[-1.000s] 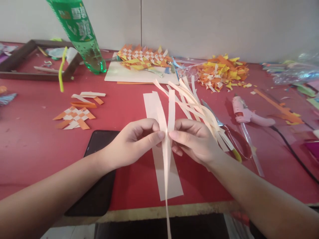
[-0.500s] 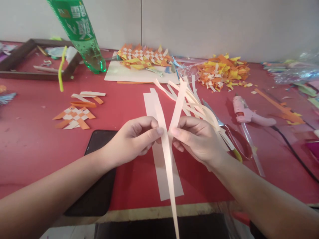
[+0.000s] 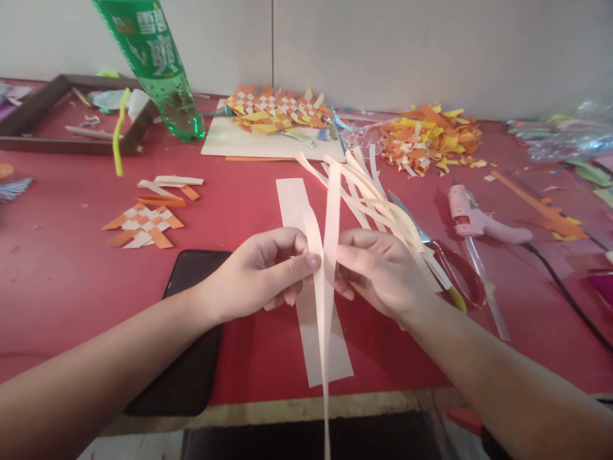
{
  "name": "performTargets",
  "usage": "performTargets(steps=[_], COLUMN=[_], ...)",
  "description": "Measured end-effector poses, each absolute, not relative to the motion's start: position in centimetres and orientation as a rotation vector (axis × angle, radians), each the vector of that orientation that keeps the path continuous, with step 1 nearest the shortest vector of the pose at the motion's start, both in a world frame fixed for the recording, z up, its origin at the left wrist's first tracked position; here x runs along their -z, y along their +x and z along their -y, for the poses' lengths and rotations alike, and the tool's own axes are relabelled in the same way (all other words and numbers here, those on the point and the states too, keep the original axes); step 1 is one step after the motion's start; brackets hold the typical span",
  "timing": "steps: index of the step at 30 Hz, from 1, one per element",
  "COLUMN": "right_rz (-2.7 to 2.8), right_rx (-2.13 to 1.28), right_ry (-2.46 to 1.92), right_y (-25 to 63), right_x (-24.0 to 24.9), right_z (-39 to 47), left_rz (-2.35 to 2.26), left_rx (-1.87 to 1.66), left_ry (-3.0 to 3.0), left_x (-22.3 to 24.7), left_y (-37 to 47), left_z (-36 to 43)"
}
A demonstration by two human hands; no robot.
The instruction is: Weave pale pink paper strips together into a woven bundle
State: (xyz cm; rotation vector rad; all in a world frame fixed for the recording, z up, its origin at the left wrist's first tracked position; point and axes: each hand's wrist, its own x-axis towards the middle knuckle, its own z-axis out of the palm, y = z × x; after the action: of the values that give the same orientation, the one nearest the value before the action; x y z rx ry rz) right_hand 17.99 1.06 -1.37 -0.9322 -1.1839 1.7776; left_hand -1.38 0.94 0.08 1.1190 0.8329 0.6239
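My left hand point(image 3: 272, 275) pinches a narrow pale paper strip point(image 3: 313, 239) between thumb and fingers. A second pale strip point(image 3: 332, 204) stands nearly upright in the closed fingers of my right hand point(image 3: 383, 271). Below my fingers the two come together and hang past the table edge; whether they are halves of one piece I cannot tell. Under them a wider white paper strip point(image 3: 330, 351) lies flat on the red table. Just beyond my right hand is a heap of cut pale strips point(image 3: 371, 185), partly covering scissors point(image 3: 467, 281).
A black phone point(image 3: 177, 370) lies under my left forearm. To the right are a pink glue gun point(image 3: 472, 214) and its cord. Woven orange-and-white paper fish point(image 3: 146, 223) lie left. Farther back stand a green bottle point(image 3: 167, 89), a dark frame point(image 3: 43, 145) and orange-yellow paper scraps point(image 3: 426, 137).
The tops of the two strips have come lower and closer together. The right one has turned more upright, and my hands have shifted slightly; both keep their pinch.
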Motion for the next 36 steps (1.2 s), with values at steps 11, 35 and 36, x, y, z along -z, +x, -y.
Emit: performTargets(steps=[11, 35, 36], right_rz=[1.301, 1.419, 1.443], right_rx=[-1.664, -1.65, -1.623], right_ry=[-0.977, -0.991, -0.991], right_y=[17.72, 17.9, 17.89], right_x=[1.25, 1.19, 1.11], right_z=[-1.04, -0.78, -0.74], left_rz=[-0.894, -0.821, -0.819], left_rx=[-0.659, -0.634, -0.643], left_ry=[1.127, 1.097, 1.094], left_x=[0.23, -0.31, -0.34], left_y=[-1.38, -1.25, -1.22], left_z=[-0.91, -0.87, -0.87])
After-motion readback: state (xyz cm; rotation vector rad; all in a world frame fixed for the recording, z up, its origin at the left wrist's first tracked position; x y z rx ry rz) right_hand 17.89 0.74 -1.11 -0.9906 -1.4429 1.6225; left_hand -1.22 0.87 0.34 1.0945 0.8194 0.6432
